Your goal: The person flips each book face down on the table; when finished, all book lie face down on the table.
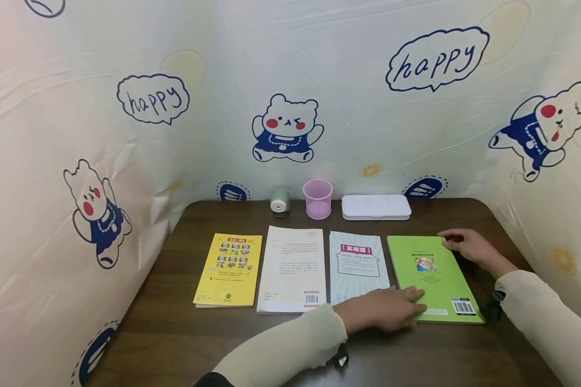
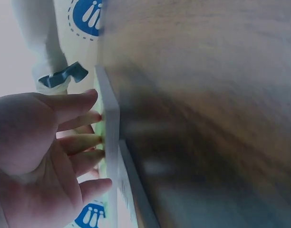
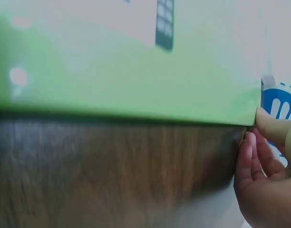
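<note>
A green book point(image 1: 426, 274) with a barcode lies at the right end of a row on the table. My left hand point(image 1: 392, 309) rests at its near left corner, fingers extended and fingertips on the cover. Seen from the left wrist, those fingers point(image 2: 83, 147) meet the book along its pale edge point(image 2: 112, 128). At the far right corner my right hand point(image 1: 472, 248) holds the book by its tip, the fingertips close around the corner in the right wrist view. A light-blue book point(image 1: 358, 269) lies just left, partly covered by my left hand.
Further left lie a white book point(image 1: 292, 279) and a yellow book point(image 1: 229, 269). Along the table's back stand a green pencil sharpener point(image 1: 280, 201), a pink cup point(image 1: 318, 200) and a flat white case point(image 1: 376, 207). A printed curtain point(image 1: 213, 107) encloses the table.
</note>
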`<state>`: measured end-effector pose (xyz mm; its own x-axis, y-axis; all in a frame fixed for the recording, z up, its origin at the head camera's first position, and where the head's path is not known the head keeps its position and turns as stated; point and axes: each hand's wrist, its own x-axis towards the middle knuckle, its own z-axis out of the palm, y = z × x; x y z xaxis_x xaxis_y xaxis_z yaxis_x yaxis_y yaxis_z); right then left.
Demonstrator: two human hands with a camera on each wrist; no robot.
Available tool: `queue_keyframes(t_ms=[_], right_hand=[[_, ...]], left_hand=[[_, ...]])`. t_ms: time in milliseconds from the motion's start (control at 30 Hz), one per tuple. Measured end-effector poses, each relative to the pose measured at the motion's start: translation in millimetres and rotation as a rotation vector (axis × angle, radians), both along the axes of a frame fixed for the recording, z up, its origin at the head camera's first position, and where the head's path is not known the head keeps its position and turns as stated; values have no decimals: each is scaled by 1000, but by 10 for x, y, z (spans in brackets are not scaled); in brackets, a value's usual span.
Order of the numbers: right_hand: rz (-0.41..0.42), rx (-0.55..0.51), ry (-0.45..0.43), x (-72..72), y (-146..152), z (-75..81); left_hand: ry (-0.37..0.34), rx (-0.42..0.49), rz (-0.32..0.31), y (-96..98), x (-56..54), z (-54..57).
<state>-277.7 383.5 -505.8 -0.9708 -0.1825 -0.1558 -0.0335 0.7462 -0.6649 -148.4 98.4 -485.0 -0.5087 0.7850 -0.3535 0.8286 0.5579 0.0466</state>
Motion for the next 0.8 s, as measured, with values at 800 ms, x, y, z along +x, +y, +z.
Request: queue_keyframes(t_ms=[800], right_hand=[[24, 317, 92, 337, -815, 252]], left_hand=[[-124, 301, 362, -1484, -273, 437]])
